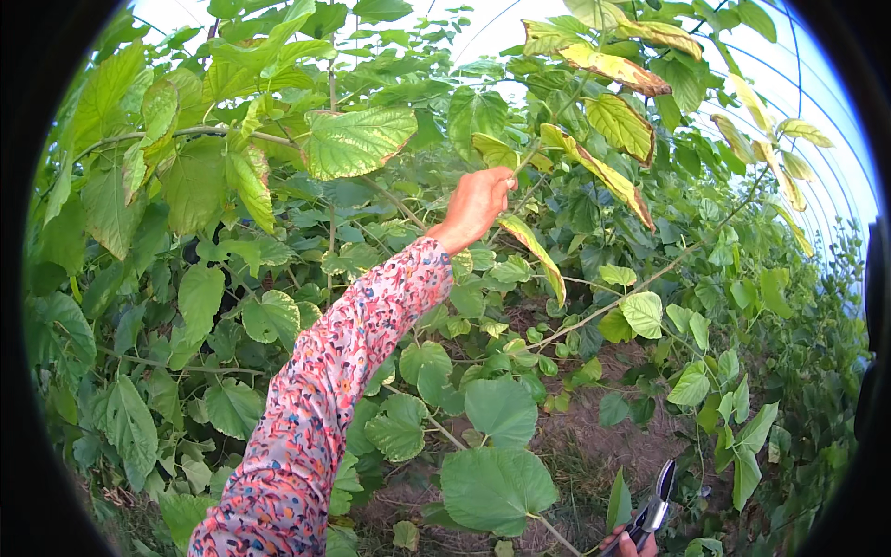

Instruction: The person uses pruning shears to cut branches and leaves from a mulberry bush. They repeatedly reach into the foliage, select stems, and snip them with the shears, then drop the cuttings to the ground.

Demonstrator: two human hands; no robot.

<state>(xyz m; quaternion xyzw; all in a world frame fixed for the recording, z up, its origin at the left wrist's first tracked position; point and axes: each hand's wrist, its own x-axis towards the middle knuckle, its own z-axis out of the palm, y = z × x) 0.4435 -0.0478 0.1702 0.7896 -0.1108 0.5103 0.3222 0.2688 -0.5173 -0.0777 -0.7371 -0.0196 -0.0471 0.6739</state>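
Note:
My left hand [480,202], at the end of a floral sleeve [327,390], reaches up and grips a thin leafy branch [527,159]. Leaves on this branch are yellow with brown, dried edges, such as the curled leaf [605,174] just right of my fingers. At the bottom right edge, my right hand [630,543] is only partly in view and holds a pair of pruning shears [654,505]. Their dark blade points upward, apart from the branch. A green leaf [619,503] stands beside the shears.
Dense broad-leaved foliage surrounds me. Another long branch [647,278] slants across the right side, with yellowed leaves at its tip. A stem [202,131] crosses the upper left. Bare soil [605,425] shows low at centre right. Curved hoops of a tunnel frame [800,87] arch at the upper right.

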